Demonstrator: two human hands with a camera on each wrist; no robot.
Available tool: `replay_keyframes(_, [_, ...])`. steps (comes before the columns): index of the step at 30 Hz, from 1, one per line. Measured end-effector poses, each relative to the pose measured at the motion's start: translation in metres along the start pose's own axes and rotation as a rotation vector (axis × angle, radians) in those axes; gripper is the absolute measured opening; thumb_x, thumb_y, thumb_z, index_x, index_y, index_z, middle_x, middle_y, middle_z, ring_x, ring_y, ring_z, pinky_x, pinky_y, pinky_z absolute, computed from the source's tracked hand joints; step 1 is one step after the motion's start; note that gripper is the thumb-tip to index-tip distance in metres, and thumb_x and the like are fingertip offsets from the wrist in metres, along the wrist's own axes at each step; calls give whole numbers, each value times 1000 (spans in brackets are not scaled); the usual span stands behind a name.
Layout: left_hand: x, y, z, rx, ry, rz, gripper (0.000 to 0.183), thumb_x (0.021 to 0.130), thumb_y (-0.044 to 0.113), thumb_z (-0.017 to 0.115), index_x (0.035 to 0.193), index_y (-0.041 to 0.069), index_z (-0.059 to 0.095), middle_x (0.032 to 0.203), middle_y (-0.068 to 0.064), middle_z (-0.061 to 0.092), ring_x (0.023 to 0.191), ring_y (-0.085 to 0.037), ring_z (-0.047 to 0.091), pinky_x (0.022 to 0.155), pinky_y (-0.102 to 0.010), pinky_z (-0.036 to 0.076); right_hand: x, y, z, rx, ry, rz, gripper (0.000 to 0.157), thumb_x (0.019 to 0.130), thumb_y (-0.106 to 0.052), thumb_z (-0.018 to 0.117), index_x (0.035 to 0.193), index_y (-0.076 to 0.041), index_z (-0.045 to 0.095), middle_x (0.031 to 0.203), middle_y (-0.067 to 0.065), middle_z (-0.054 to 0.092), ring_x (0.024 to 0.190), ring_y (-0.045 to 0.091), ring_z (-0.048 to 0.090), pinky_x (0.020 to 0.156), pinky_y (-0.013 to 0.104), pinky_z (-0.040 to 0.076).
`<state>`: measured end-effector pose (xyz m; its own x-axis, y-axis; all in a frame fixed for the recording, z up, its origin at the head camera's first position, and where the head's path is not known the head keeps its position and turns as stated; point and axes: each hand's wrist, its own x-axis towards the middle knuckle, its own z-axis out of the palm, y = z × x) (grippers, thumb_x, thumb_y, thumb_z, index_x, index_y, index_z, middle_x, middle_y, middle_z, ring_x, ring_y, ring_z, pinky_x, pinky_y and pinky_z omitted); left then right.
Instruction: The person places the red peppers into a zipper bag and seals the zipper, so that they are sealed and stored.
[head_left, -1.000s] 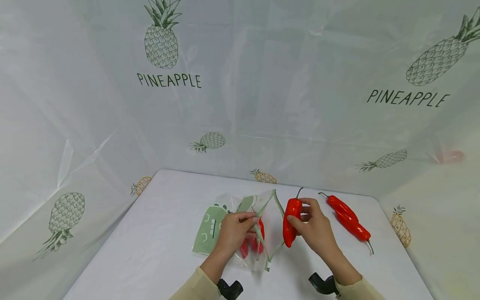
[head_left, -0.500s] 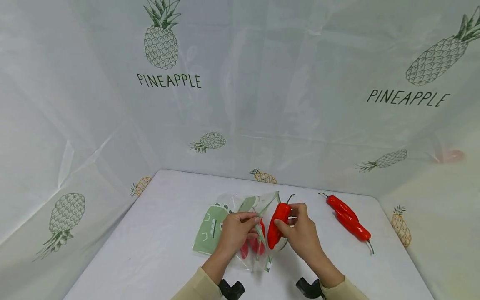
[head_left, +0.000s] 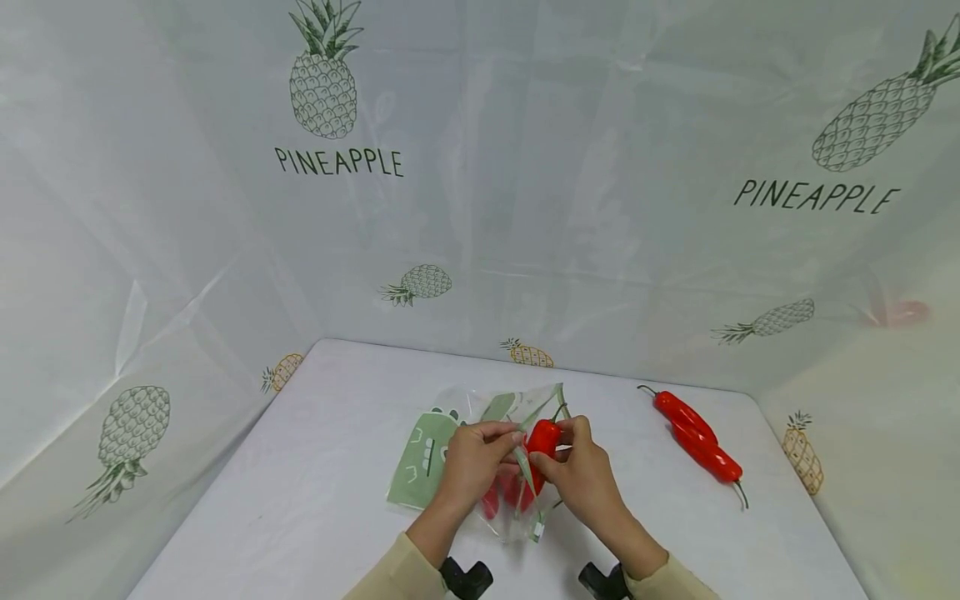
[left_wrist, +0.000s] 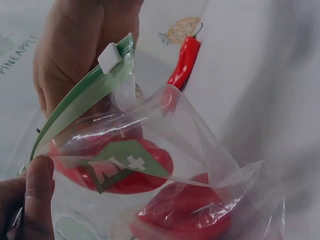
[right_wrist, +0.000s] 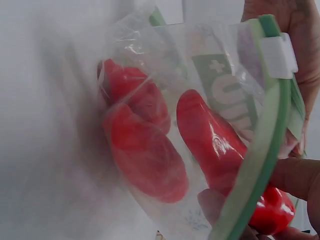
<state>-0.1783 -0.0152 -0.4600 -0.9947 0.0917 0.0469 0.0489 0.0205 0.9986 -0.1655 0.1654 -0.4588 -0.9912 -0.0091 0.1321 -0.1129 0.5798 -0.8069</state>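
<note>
My left hand pinches the near lip of a clear zip bag and keeps its mouth apart. The bag has a green zipper strip and a white slider. Between thumb and fingers, my right hand grips a red chili pepper, its stem pointing up and away. In the right wrist view, the pepper's lower end is inside the bag, while its stem end is outside the zipper strip. More red peppers lie deeper in the bag, blurred by the film.
Two more red peppers, one farther back and one nearer, lie together right of my hands. A flat green piece with a cartoon face lies left of the bag. A pineapple-print curtain hangs behind the white table.
My right hand has moved left with the pepper, from beside the bag's mouth to partly inside it. The left hand has stayed almost still on the lip.
</note>
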Motion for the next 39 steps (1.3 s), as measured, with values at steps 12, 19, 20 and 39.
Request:
replay_keyframes(12, [1, 6, 1, -66, 9, -5, 25, 98, 13, 76, 119, 0, 78, 102, -17, 79, 69, -17, 76, 66, -33, 67, 3, -4, 8, 6, -85, -36, 47, 92, -7, 80, 130, -4, 53, 118, 22, 72, 90, 24, 76, 60, 30, 66])
replay_keyframes(19, [0, 11, -1, -62, 9, 10, 25, 98, 13, 76, 119, 1, 79, 104, -17, 79, 70, -18, 76, 67, -33, 67, 6, -7, 9, -18, -122, -34, 47, 91, -12, 83, 130, -4, 57, 115, 22, 74, 85, 24, 77, 54, 30, 65])
replay_keyframes(20, [-1, 11, -1, -60, 8, 13, 25, 98, 13, 76, 119, 1, 79, 104, -17, 79, 70, -18, 76, 67, -33, 67, 7, -7, 9, -18, -127, -33, 48, 91, -13, 84, 130, -4, 58, 114, 22, 74, 84, 23, 77, 54, 30, 64])
replay_keyframes(39, [-4, 14, -4, -23, 30, 27, 25, 99, 18, 76, 120, 5, 80, 100, -11, 78, 72, -17, 75, 68, -30, 67, 19, -4, 5, -164, -118, 54, 51, 91, -17, 82, 136, -1, 62, 110, 21, 74, 65, 15, 67, 49, 27, 60])
